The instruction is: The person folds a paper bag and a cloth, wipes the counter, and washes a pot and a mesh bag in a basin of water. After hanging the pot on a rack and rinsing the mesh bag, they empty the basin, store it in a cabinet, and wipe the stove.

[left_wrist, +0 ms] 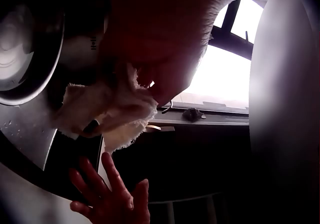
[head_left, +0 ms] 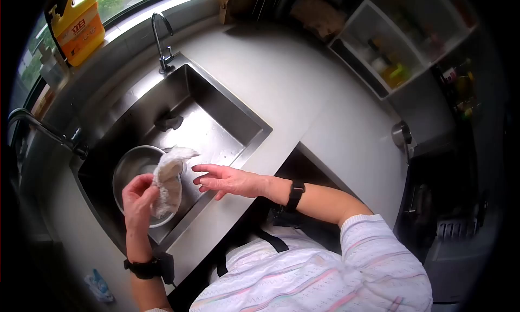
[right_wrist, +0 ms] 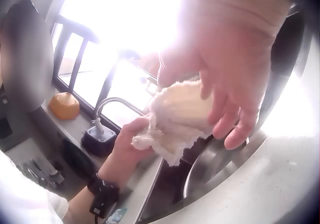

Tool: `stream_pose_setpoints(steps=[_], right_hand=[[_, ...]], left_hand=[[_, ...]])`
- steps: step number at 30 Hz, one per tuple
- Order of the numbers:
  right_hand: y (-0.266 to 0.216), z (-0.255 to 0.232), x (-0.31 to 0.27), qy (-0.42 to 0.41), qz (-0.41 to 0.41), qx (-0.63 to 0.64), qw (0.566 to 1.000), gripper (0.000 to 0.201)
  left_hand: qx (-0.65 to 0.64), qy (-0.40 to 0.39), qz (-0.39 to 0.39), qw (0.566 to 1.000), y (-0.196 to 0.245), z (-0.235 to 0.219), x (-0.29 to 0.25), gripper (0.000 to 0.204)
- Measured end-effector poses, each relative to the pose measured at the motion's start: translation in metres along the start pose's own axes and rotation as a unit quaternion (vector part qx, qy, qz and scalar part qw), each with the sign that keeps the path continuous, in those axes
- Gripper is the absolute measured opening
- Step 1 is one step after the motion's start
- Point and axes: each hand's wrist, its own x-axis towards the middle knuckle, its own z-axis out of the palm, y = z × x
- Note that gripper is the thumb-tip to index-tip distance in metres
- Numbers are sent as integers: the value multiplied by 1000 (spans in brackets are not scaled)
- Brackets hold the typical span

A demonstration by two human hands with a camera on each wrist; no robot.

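Note:
A whitish cloth (head_left: 169, 176) with frayed edges hangs from the left hand (head_left: 138, 199), which pinches it between thumb and fingers above a round metal basin (head_left: 120, 168). To the right of the cloth, the right hand (head_left: 232, 182) is held with fingers extended and a little spread, apart from the cloth in the head view. The left wrist view has the cloth (left_wrist: 107, 108) under the dark left hand, with the right hand (left_wrist: 117, 196) spread below it. In the right wrist view the right hand's fingers (right_wrist: 232, 103) overlap the cloth (right_wrist: 180, 114); contact is unclear there.
The basin stands in a steel sink (head_left: 216, 109) holding a dark item (head_left: 169, 122). Two faucets, one (head_left: 162, 47) behind and one (head_left: 49, 133) at left, rise by the sink. A yellow jug (head_left: 81, 30) stands at the window; a small pan (head_left: 401, 134) lies at right.

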Motion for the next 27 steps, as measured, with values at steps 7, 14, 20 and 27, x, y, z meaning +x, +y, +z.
stream_pose_setpoints(steps=[7, 14, 20, 27], right_hand=[[1, -137, -63, 264, -195, 249, 911, 26], [-28, -393, -189, 578, 59, -394, 712, 51], [-25, -535, -103, 546, 171, -609, 550, 68], [-76, -630, -38, 599, 110, -505, 612, 66]], left_hand=[[258, -209, 124, 935, 1, 166, 57, 42], [262, -151, -15, 953, -47, 168, 97, 28], [216, -90, -121, 965, -57, 184, 111, 26], [194, -35, -189, 962, -51, 197, 125, 23]])
